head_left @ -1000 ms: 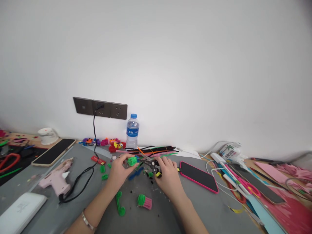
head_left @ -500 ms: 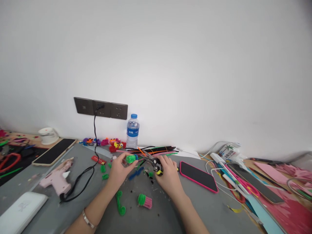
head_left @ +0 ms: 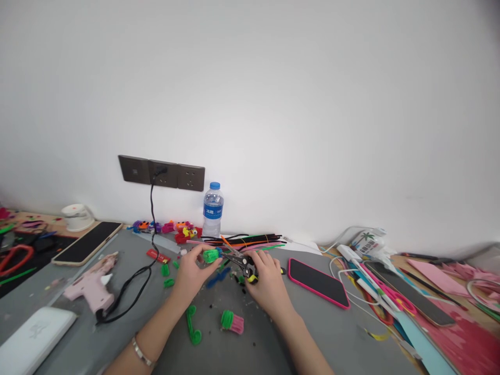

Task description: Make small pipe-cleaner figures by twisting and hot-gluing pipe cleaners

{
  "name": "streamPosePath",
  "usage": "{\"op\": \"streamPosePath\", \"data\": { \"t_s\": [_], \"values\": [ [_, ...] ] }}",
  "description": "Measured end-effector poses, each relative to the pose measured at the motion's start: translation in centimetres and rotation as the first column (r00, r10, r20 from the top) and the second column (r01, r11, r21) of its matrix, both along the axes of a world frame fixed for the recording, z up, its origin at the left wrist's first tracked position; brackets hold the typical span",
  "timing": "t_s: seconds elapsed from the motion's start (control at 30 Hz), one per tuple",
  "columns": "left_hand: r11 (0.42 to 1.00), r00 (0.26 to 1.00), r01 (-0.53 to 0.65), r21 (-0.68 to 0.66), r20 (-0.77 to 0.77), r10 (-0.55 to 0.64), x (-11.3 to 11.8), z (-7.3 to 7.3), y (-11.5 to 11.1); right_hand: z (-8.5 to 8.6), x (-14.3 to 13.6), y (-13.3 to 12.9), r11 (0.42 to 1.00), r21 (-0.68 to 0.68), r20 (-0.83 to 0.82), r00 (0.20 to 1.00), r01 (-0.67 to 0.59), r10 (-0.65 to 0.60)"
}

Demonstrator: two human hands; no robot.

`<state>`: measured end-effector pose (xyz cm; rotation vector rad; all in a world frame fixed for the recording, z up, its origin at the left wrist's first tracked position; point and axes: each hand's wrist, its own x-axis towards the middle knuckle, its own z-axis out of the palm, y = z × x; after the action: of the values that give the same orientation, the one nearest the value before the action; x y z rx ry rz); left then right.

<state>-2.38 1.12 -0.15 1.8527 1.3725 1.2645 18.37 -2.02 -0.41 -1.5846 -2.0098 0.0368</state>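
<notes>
Between the thumb and fingers of my left hand (head_left: 192, 271) is a small green pipe cleaner piece (head_left: 211, 255) with a blue end. My right hand (head_left: 269, 281) is closed around the handles of black and yellow pliers (head_left: 244, 264). Their jaws point left and reach the blue end of the piece; whether they grip it I cannot tell. Below the hands lie a green and pink pipe cleaner bundle (head_left: 232, 321) and a green strip with curled ends (head_left: 192, 325). A blue pipe cleaner piece (head_left: 217, 278) rests between the hands.
Behind the hands lies a bundle of pipe cleaners (head_left: 258, 240), near a water bottle (head_left: 213, 211). A pink glue gun (head_left: 90, 285) with a black cord is at left. On the right are a pink-edged phone (head_left: 318, 283) and pink scissors (head_left: 394, 297).
The pliers and my right hand have shifted slightly left and the jaws have turned a little, now closer to the green and blue piece. My left hand has barely moved.
</notes>
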Motion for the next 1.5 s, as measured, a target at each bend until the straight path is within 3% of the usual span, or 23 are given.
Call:
{"op": "streamPosePath", "data": {
  "t_s": [0.2, 0.7, 1.5],
  "values": [
    [0.999, 0.999, -0.011, 0.032, -0.035, 0.012, -0.1, -0.4, 0.2, -0.1, 0.1, 0.1, 1.000, -0.010, 0.024, 1.000, 0.007, -0.007],
    [0.963, 1.000, 0.010, 0.268, -0.001, -0.010, -0.7, -0.7, 0.8, 0.0, -0.2, -0.3, 0.994, -0.086, 0.101, 0.993, 0.061, -0.052],
    [0.973, 0.993, 0.108, 0.205, 0.026, -0.116, -1.1, -1.0, 1.4, 0.3, -0.5, -0.8, 0.977, -0.197, 0.110, 0.992, 0.086, -0.065]
  ]
}}
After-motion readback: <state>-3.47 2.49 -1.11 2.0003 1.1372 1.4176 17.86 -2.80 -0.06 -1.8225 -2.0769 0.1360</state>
